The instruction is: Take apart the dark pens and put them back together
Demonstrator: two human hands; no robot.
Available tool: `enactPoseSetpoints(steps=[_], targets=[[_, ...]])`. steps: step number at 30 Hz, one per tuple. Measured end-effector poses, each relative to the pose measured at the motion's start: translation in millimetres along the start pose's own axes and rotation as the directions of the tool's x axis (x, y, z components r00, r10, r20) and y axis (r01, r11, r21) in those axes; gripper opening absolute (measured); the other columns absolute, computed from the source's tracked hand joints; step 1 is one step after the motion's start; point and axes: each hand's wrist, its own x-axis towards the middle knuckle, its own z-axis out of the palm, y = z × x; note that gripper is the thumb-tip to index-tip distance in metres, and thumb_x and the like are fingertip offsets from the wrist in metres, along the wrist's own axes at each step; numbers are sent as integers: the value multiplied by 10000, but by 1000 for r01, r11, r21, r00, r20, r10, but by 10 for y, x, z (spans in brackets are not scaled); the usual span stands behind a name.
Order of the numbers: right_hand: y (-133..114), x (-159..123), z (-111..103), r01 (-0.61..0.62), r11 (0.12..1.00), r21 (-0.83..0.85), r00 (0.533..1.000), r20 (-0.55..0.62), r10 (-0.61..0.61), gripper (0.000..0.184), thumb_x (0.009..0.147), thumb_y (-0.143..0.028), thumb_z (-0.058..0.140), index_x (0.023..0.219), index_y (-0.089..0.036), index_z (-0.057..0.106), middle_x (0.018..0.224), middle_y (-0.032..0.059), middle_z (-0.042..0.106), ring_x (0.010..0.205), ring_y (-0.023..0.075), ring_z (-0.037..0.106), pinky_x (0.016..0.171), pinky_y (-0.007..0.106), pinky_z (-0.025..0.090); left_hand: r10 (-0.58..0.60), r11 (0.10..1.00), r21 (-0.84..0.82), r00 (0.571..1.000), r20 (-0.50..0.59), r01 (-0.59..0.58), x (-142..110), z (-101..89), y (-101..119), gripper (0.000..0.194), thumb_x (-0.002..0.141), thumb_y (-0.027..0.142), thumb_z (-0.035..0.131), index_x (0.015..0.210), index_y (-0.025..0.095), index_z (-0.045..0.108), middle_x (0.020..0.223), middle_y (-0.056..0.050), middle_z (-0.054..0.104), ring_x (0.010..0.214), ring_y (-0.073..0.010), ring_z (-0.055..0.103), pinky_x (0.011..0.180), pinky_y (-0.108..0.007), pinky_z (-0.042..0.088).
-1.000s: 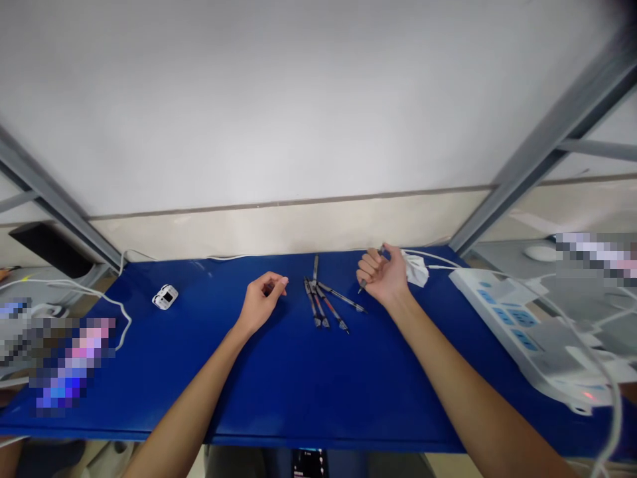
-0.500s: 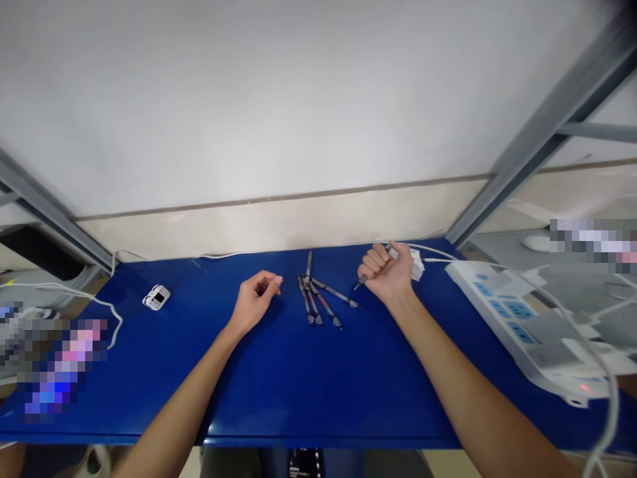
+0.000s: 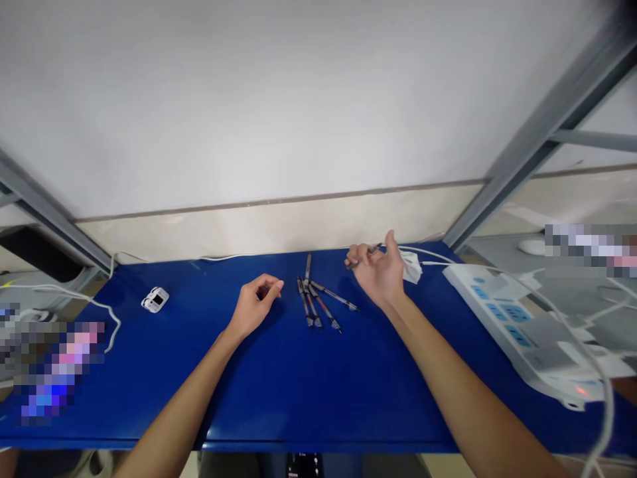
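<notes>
My right hand (image 3: pixel 377 272) is raised a little over the back of the blue table top (image 3: pixel 308 378), palm turned up, holding a thin dark pen (image 3: pixel 363 255) between thumb and fingertips. Several more pens (image 3: pixel 318 302) lie in a loose fan on the table just left of that hand. My left hand (image 3: pixel 253 302) rests on the table left of the pens, fingers curled loosely, with nothing visible in it. A crumpled white tissue (image 3: pixel 411 267) lies right behind my right hand.
A small white device (image 3: pixel 154 299) lies at the left of the table. A white power strip (image 3: pixel 517 328) with cables sits at the right edge. White cables (image 3: pixel 99 307) trail at the far left. Grey shelf struts (image 3: pixel 537 136) rise on both sides.
My right hand has turned from a fist to palm up and moved slightly left, and the pen in it now lies across the fingertips. The left hand has stayed put.
</notes>
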Motion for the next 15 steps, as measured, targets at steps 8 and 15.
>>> enactPoseSetpoints(steps=[8,15], targets=[[211,-83,-55,419,494,-762,849,522,84,332,942,-323,530,623,-234,557,699,6,573,733,202,488,942,426,386,-17,1000,12,1000,12,17,11,-1,-35,383,979,574,632,927,210,741,786,-15,731,620,-137,564,607,-270,424],[290,-62,-125,467,307,-829,847,519,112,160,840,-137,529,890,-240,640,940,31,676,952,245,582,992,453,367,-12,1000,10,1000,18,12,3,5,-42,380,979,571,633,924,212,743,783,-16,730,620,-142,564,603,-274,417]])
